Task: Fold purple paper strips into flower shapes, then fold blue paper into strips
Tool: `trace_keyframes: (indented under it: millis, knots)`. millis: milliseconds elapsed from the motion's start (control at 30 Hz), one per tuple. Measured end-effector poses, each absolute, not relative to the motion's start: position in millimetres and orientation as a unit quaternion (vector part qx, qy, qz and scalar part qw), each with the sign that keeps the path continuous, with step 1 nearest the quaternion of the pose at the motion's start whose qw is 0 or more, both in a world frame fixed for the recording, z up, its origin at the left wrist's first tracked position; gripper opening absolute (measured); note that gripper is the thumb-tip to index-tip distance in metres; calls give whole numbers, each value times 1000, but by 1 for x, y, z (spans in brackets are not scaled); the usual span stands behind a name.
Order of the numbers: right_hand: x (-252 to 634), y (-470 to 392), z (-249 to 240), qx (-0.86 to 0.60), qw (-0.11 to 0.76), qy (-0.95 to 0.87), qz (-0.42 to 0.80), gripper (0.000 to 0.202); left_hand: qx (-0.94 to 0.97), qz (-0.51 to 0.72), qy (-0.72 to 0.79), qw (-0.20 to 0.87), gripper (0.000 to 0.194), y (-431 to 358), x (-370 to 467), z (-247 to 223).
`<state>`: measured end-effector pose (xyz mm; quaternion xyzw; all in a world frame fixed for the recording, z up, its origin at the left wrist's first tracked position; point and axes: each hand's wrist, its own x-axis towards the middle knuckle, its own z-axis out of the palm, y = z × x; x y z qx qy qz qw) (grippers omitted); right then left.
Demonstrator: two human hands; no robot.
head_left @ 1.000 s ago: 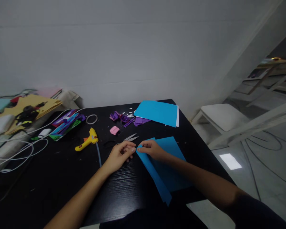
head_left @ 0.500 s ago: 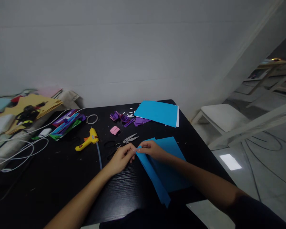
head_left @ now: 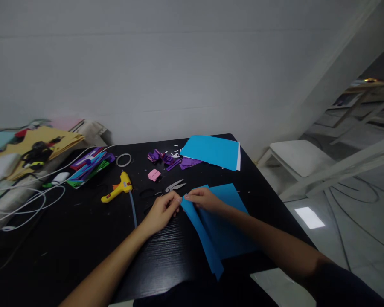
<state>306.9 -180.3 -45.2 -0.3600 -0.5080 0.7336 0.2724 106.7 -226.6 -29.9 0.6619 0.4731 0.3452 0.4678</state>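
1. The left hand (head_left: 162, 211) is mostly closed, its fingers curled and its thumb drawn in, pinching the far corner of a long, narrow piece of bright blue folded paper (head_left: 201, 232).
2. The right hand (head_left: 207, 200) is just beside it, thumb and forefinger pressed together on the same far end; its other fingers are curled.
3. The folded paper slants from the fingertips down toward the near edge of a black wood-grained table (head_left: 166, 260), left of the right forearm.
4. Beneath the right hand and forearm lies a flat, bright blue paper sheet (head_left: 232, 196).
5. Just beyond the left hand rest open metal scissors with dark handles (head_left: 175, 186), and past them a small pink folded paper piece (head_left: 154, 175).
6. Farther left lies a yellow glue gun (head_left: 121, 186), a translucent bluish glue stick (head_left: 133, 209) beside it.
7. Toward the wall, crumpled purple paper pieces (head_left: 167, 159) and small white paper scraps (head_left: 176, 153) sit left of another blue sheet (head_left: 211, 151), which overlaps a white sheet (head_left: 239, 158).
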Motion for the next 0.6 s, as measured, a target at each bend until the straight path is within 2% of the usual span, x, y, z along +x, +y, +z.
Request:
trace_keyframes:
  millis: [100,600]
  knots:
    - [307,-182,-47,-338,248,-476,773,48,657,359,475,462,38,-226,106,-31]
    - [306,-184,-45,-346,235,-467,779,50,621,402,502,449,36,-223,101,-34]
